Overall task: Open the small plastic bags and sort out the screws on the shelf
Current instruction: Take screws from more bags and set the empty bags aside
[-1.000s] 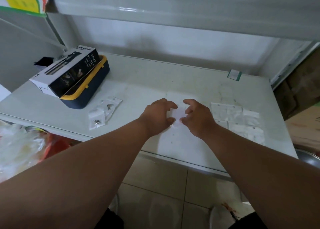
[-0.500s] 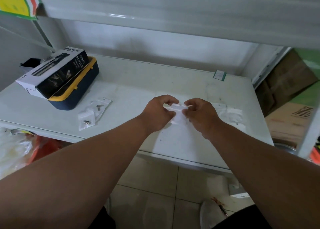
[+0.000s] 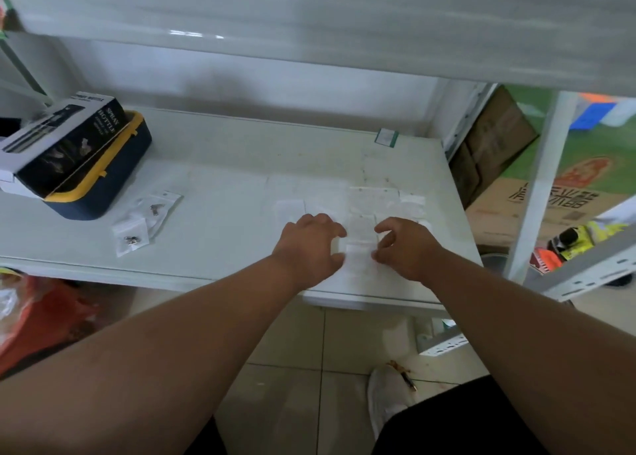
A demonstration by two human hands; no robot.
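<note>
Both your hands, left hand [image 3: 308,248] and right hand [image 3: 406,248], rest apart, fingers curled, flanking a small plastic bag [image 3: 359,248] flat on the shelf [image 3: 223,241].

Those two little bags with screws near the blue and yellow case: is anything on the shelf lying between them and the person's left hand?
Nothing visible does. Only bare shelf lies between the left hand and the two screw bags.

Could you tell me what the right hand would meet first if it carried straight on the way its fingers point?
Probably the small plastic bag lying flat between the right hand and left hand, though depth is unclear.
</note>
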